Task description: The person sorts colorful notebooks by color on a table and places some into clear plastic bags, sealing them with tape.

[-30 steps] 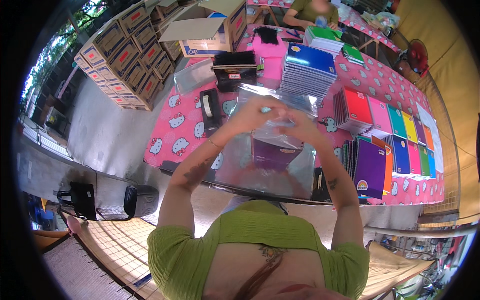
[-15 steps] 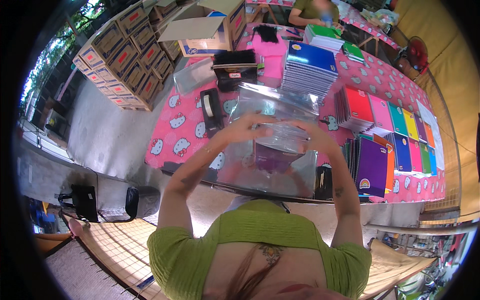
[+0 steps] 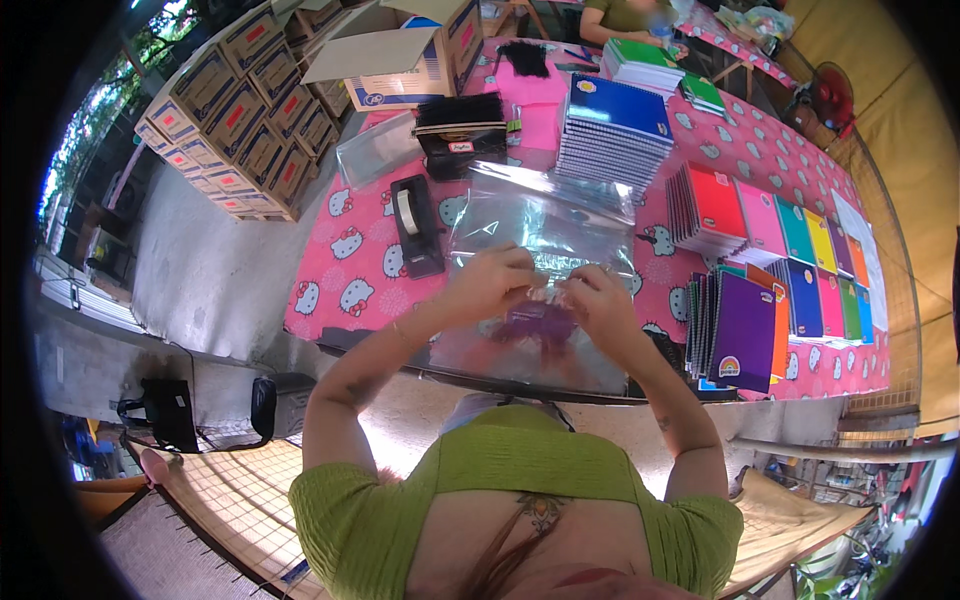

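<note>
Both hands meet at the near middle of the table over a purple notebook (image 3: 545,322) wrapped in a clear plastic bag (image 3: 527,311). My left hand (image 3: 497,283) has its fingers bent and pressed together on the bag's far edge. Close beside it, my right hand (image 3: 603,308) pinches the same crumpled edge. Just beyond them lie flat clear plastic sleeves (image 3: 545,215), shiny with reflections. To the left of the sleeves stands a black tape dispenser (image 3: 416,225) with a roll of tape.
Rows of colourful spiral notebooks (image 3: 740,330) stand at the right. Behind the sleeves are a blue notebook stack (image 3: 615,125) and a black box (image 3: 460,135). Cartons (image 3: 235,115) are piled at the far left. Another person (image 3: 618,22) sits at the back beside green notebooks (image 3: 643,68).
My hands have drawn closer together and now pinch the bag's edge, where before they were spread around the bagged notebook. The bag's far edge is now gathered between the fingers.
</note>
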`<state>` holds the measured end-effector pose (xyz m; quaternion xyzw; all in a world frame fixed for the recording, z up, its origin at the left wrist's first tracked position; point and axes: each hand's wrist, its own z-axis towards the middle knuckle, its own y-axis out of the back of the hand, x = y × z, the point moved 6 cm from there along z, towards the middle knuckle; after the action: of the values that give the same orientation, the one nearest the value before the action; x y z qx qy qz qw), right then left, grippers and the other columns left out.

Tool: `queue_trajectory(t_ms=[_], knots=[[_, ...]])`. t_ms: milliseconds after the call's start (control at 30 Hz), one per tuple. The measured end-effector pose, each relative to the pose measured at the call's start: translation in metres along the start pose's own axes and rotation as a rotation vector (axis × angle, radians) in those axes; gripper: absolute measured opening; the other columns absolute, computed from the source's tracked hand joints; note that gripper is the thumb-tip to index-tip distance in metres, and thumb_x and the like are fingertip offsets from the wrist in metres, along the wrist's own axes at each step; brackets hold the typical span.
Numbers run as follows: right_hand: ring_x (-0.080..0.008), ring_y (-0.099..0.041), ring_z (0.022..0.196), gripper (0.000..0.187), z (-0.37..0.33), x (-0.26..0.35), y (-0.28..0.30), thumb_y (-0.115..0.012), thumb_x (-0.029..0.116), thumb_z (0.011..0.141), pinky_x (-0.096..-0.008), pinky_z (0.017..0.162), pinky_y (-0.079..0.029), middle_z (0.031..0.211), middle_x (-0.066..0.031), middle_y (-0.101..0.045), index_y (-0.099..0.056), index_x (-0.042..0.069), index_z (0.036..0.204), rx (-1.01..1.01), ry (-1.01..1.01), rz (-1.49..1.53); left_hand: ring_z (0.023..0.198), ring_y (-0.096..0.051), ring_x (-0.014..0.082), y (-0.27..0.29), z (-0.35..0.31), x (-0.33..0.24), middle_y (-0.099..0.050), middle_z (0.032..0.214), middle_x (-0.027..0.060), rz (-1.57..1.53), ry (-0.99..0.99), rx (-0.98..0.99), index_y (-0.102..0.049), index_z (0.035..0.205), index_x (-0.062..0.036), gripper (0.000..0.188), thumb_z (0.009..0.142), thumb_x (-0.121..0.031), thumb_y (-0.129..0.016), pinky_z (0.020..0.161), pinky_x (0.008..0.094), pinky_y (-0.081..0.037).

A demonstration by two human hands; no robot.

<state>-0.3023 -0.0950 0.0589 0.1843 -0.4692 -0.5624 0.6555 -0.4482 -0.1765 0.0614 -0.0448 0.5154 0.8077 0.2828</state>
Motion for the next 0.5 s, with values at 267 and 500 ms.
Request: queue_trajectory(t_ms=[267,500], knots=[[-0.0306,-0.063,0.082,0.037,0.038,-0.018,0.012,-0.077,0.019,0.076,-0.0375,0.070,-0.049,0.090,-0.0114,-0.064,-0.059,0.006,0.105,0.098,-0.094,-0.082,0.076,-0.060,0.0313,-0.018,0.028,0.010,-0.062,0.078,0.0129,0.235,0.220,0.080,-0.053,0.120,-0.0033,0.047,0.078,-0.017,-0.070,0.067,0.0404,-0.046],[-0.0122,-0.060,0.089,0.052,0.023,-0.086,-0.014,-0.077,0.015,0.079,-0.0274,0.077,-0.049,0.099,-0.0058,-0.064,-0.054,0.005,0.125,0.303,-0.475,0.690,0.078,-0.060,0.0144,-0.027,0.037,0.070,-0.064,0.084,0.0037,-0.587,0.580,0.362,-0.063,0.106,0.0009,0.041,0.078,-0.026,-0.077,0.071,0.0300,-0.045]])
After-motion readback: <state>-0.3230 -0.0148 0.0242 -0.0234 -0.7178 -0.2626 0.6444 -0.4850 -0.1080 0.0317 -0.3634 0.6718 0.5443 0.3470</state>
